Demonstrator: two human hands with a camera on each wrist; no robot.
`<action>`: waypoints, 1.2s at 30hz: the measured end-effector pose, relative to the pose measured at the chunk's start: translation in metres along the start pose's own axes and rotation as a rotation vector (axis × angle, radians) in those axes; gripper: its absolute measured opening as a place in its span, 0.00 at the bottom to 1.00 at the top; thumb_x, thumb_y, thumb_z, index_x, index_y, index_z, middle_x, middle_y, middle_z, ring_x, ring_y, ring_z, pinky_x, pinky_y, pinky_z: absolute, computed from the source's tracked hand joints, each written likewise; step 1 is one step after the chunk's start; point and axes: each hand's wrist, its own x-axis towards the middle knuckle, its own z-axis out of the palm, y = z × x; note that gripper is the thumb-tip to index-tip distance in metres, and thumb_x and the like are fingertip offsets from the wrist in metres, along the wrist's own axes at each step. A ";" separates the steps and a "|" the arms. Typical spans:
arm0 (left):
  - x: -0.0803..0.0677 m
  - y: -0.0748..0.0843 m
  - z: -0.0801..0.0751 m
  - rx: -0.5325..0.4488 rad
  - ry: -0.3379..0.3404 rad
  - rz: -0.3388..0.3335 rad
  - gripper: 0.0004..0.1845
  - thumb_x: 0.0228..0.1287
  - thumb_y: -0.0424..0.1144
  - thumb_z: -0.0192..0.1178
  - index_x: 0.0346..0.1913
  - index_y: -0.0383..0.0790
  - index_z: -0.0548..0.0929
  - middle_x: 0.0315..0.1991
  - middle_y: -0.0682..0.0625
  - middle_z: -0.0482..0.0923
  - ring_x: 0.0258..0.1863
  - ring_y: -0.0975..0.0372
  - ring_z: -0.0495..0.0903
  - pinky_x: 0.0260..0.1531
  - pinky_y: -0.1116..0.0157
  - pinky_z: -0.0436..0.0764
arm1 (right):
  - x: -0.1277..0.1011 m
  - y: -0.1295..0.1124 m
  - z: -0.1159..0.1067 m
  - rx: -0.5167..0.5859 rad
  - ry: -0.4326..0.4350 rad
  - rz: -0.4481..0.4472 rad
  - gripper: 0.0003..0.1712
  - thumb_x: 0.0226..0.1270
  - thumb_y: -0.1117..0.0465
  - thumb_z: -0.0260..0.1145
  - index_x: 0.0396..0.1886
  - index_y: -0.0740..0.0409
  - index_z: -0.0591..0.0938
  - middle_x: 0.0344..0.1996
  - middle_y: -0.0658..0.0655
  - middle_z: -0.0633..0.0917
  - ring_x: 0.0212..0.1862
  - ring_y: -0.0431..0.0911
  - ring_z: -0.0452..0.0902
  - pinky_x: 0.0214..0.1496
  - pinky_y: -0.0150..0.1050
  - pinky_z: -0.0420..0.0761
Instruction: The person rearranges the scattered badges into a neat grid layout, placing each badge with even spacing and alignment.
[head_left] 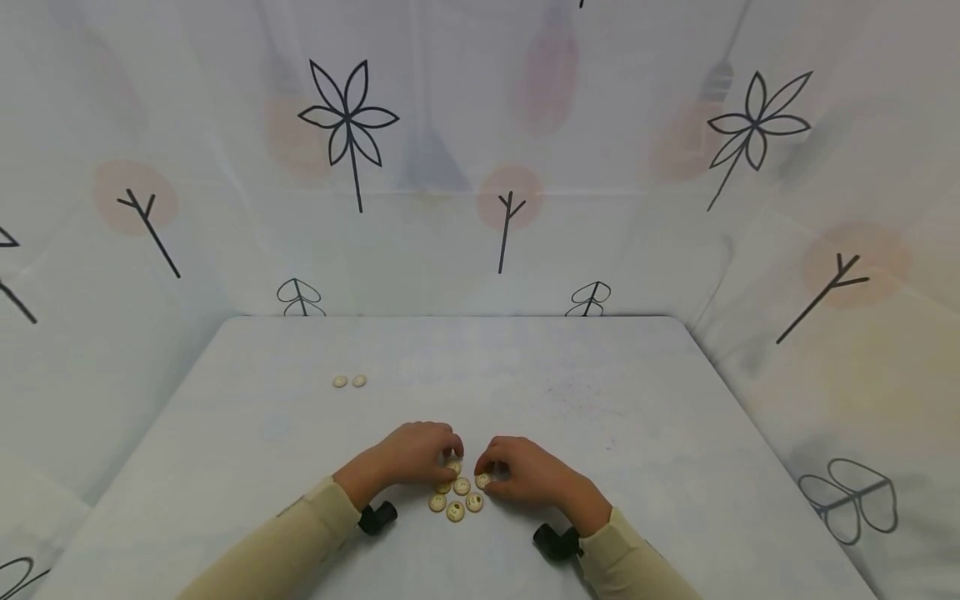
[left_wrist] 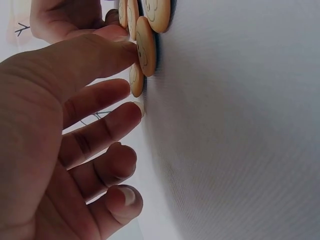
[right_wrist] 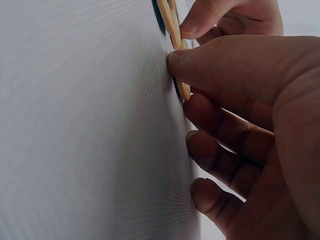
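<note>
Discs (head_left: 455,512), round and pale tan: 9 counted in the head view. 7 gathered at lower centre of the frame, 1 in the middle with 6 about it; 2 more discs (head_left: 340,382) side by side left of centre, higher up, well away from the cluster. Broad faces upward on the white table (head_left: 615,400), line drawings visible on several; round from above, so long axis impossible to pick out. In the wrist views, nearly edge-on, with the foreshortened outline running roughly top to bottom.

Hands, 2. Right hand (head_left: 528,471), right of the cluster: rightmost disc (head_left: 483,481) pinched between thumb and index finger. Left hand (head_left: 416,454), upper left of the cluster: thumb against 1 near disc (left_wrist: 146,46), index fingertip beside another, remaining fingers loosely bent; whether gripping, cannot tell.

Beige sleeves (head_left: 288,542), 2, reaching in from the bottom edge. Black wrist devices (head_left: 557,543), 2. Across the top, patterned cloth (head_left: 450,250) with 3 twig motifs on reddish circles.
</note>
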 end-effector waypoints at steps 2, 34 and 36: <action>0.001 0.000 0.000 0.011 0.006 0.006 0.11 0.58 0.49 0.66 0.43 0.53 0.85 0.34 0.62 0.76 0.31 0.69 0.72 0.37 0.66 0.76 | 0.000 0.000 0.000 -0.005 0.001 -0.003 0.09 0.61 0.56 0.69 0.42 0.43 0.85 0.36 0.38 0.79 0.38 0.32 0.71 0.44 0.31 0.76; -0.002 0.001 0.000 0.095 0.064 0.067 0.12 0.57 0.45 0.65 0.44 0.52 0.86 0.37 0.62 0.81 0.31 0.70 0.74 0.38 0.67 0.78 | -0.001 -0.004 -0.002 0.015 0.002 -0.001 0.09 0.61 0.57 0.69 0.42 0.44 0.85 0.36 0.40 0.80 0.37 0.33 0.72 0.43 0.30 0.75; -0.002 0.000 -0.001 0.094 0.077 0.070 0.13 0.57 0.45 0.65 0.46 0.52 0.85 0.38 0.62 0.83 0.32 0.70 0.76 0.39 0.66 0.78 | -0.001 -0.004 -0.002 0.009 0.005 -0.002 0.09 0.61 0.57 0.69 0.41 0.44 0.85 0.36 0.40 0.80 0.37 0.33 0.72 0.43 0.30 0.75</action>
